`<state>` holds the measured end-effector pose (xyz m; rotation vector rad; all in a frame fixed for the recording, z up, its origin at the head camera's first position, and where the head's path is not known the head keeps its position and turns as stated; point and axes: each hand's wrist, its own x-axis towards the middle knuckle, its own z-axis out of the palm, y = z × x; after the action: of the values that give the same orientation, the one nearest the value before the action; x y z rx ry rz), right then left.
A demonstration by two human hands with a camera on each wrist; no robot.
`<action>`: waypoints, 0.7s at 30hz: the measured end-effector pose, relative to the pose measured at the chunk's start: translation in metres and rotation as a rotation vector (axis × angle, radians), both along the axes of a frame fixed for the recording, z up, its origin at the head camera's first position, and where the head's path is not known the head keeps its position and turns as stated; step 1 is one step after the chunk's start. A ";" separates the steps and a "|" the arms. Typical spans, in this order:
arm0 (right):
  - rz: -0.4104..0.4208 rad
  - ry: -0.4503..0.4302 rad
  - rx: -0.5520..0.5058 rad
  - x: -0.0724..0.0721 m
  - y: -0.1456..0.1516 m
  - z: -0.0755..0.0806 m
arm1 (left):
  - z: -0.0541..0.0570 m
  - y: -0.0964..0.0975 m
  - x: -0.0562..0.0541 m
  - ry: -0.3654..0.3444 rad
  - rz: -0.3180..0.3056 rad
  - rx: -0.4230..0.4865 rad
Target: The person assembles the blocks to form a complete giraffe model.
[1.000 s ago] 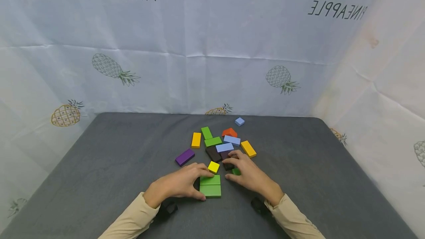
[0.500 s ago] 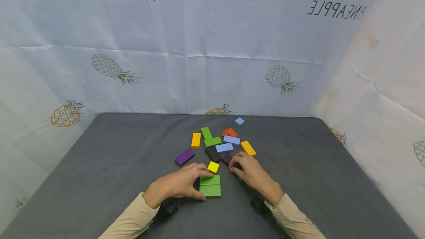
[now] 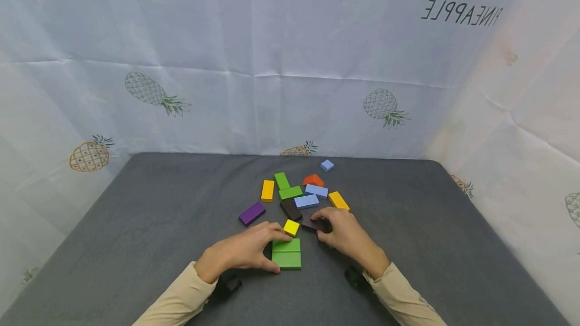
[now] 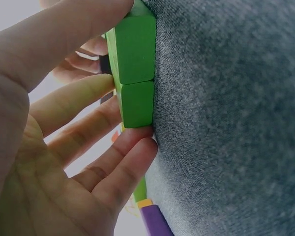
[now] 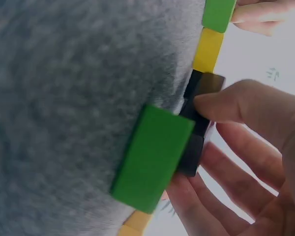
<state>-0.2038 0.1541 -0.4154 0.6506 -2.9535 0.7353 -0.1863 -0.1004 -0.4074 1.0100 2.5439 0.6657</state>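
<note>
My left hand (image 3: pixel 246 248) grips two light green blocks (image 3: pixel 287 260) lying side by side on the grey table. Its thumb is at their near left corner and its fingers reach the far one; in the left wrist view, fingertips (image 4: pixel 150 145) touch a block's end. My right hand (image 3: pixel 346 235) holds a dark brown block (image 3: pixel 312 223), thumb on the near side and fingers on the far side. In the right wrist view the thumb presses on dark blocks (image 5: pixel 191 155), and a green block (image 5: pixel 152 160) lies below that hand. A yellow block (image 3: pixel 291 228) sits between the hands.
Another dark block (image 3: pixel 290 210), blue blocks (image 3: pixel 306 201), green blocks (image 3: pixel 290 193), an orange-red block (image 3: pixel 313 180) and amber blocks (image 3: pixel 267 191) lie farther back. A purple block (image 3: pixel 252 214) is at the left. A pineapple-print curtain (image 3: pixel 272 109) hangs behind the table (image 3: pixel 158 215).
The right hand first drew its fingertips together over the dark blocks, then spread them again around a dark block, which has shifted slightly toward me. The left hand has stayed in place.
</note>
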 end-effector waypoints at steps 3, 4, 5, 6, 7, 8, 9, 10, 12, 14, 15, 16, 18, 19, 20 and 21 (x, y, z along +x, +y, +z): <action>0.027 -0.005 0.002 0.002 0.000 0.004 | 0.000 0.000 0.000 0.003 -0.004 -0.001; 0.039 -0.008 0.004 0.003 0.000 0.006 | 0.001 0.000 0.000 0.003 -0.005 -0.001; 0.050 -0.010 0.007 0.003 0.000 0.008 | 0.001 0.000 0.000 0.003 -0.006 -0.001; 0.062 -0.012 0.011 0.004 0.000 0.010 | 0.001 0.000 0.000 0.002 -0.007 -0.001; 0.075 -0.013 0.019 0.005 0.000 0.011 | 0.001 0.000 0.000 0.000 -0.008 0.000; 0.086 -0.016 0.027 0.006 0.000 0.013 | 0.001 0.000 -0.001 0.000 -0.009 0.001; 0.097 -0.021 0.036 0.007 0.000 0.015 | 0.001 0.000 -0.001 -0.001 -0.010 0.002; 0.107 -0.025 0.045 0.007 0.000 0.016 | 0.001 -0.001 -0.001 -0.002 -0.011 0.004; 0.131 -0.035 0.064 0.009 0.000 0.019 | 0.000 -0.001 -0.001 -0.003 -0.013 0.006; 0.152 -0.048 0.075 0.011 0.000 0.022 | 0.000 -0.001 -0.001 -0.005 -0.014 0.008; 0.162 -0.054 0.078 0.012 0.000 0.024 | 0.000 -0.001 -0.001 -0.007 -0.014 0.010; 0.171 -0.059 0.081 0.012 0.000 0.025 | 0.000 -0.001 -0.001 -0.009 -0.014 0.012; 0.183 -0.078 0.084 0.014 0.000 0.027 | 0.000 -0.002 -0.001 -0.013 -0.015 0.015; 0.189 -0.089 0.087 0.015 -0.001 0.028 | 0.000 -0.002 -0.001 -0.015 -0.014 0.017; 0.194 -0.101 0.090 0.015 -0.001 0.029 | 0.000 -0.002 -0.001 -0.017 -0.014 0.017; 0.200 -0.115 0.094 0.016 -0.001 0.030 | 0.000 -0.002 -0.001 -0.019 -0.014 0.016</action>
<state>-0.1878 0.1534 -0.3858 0.9527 -3.0749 0.6707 -0.1878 -0.1019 -0.4078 1.0210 2.5171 0.6899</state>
